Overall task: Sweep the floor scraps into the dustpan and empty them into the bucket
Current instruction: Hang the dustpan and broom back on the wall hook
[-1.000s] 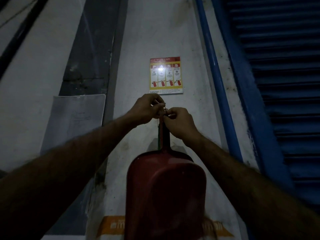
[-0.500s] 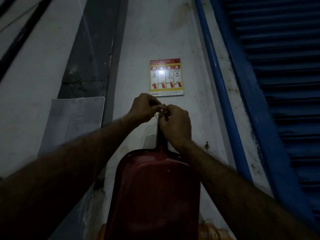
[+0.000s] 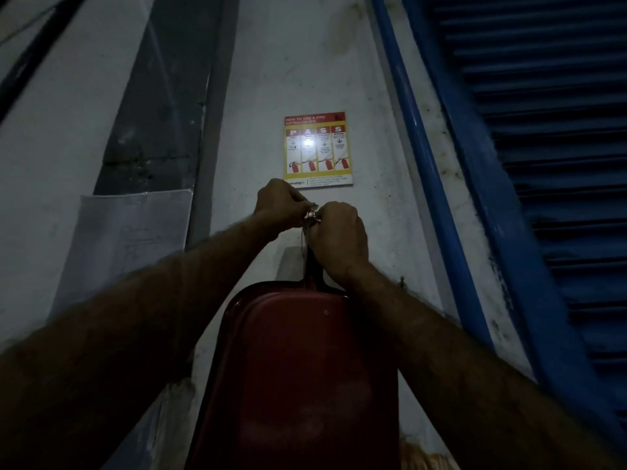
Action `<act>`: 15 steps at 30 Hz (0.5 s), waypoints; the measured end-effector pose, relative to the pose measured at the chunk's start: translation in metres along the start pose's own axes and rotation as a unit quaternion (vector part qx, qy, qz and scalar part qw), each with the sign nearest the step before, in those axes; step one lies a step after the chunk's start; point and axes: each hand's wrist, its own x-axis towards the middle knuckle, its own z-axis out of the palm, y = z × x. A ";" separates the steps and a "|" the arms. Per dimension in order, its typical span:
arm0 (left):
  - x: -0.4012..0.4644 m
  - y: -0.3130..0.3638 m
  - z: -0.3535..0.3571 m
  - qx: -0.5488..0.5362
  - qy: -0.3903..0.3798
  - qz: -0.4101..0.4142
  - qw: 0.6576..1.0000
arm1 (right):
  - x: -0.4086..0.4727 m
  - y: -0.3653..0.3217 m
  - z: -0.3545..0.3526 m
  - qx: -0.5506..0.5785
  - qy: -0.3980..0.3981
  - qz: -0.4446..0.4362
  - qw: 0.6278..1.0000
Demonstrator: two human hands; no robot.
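A dark red dustpan (image 3: pixel 298 374) hangs flat against a white wall, handle pointing up. My left hand (image 3: pixel 280 203) and my right hand (image 3: pixel 339 237) meet at the top of the handle. My right hand wraps the handle's upper end. My left hand pinches a thin string loop and a small metal hook or nail (image 3: pixel 311 214) between the two hands. The scene is dim. No bucket, broom or floor scraps are in view.
A fire-extinguisher instruction poster (image 3: pixel 318 150) hangs just above my hands. A sheet of paper (image 3: pixel 129 245) is stuck to the wall at left beside a dark pillar (image 3: pixel 159 106). A blue shutter (image 3: pixel 549 164) and blue pipe (image 3: pixel 424 157) run down the right. A small nail (image 3: pixel 402 281) sticks out right of the handle.
My right hand has slid up and closed further around the handle top, meeting my left hand. The view has drifted a little, and the dustpan sits lower and closer.
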 end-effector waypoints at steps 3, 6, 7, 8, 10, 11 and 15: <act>-0.002 -0.004 -0.001 -0.023 -0.005 -0.044 0.999 | -0.006 0.002 0.004 0.003 -0.011 -0.001 1.000; -0.011 -0.008 0.000 -0.055 -0.020 -0.077 0.995 | -0.014 0.004 0.003 -0.008 -0.011 -0.022 1.000; -0.018 -0.008 -0.001 -0.060 -0.016 -0.078 0.995 | -0.017 0.004 0.001 -0.008 -0.008 -0.031 0.999; -0.024 -0.009 0.000 -0.056 -0.009 -0.078 0.995 | -0.020 0.005 -0.001 -0.006 -0.005 -0.039 0.999; -0.043 -0.013 0.001 -0.014 -0.007 -0.063 0.998 | -0.022 0.005 -0.005 -0.006 -0.010 -0.054 0.998; -0.054 -0.016 0.002 0.024 -0.018 -0.056 0.998 | -0.022 0.005 -0.007 -0.006 -0.015 -0.064 0.998; -0.090 -0.028 0.006 0.128 -0.062 -0.024 0.989 | -0.019 0.008 -0.012 0.020 -0.032 -0.062 0.997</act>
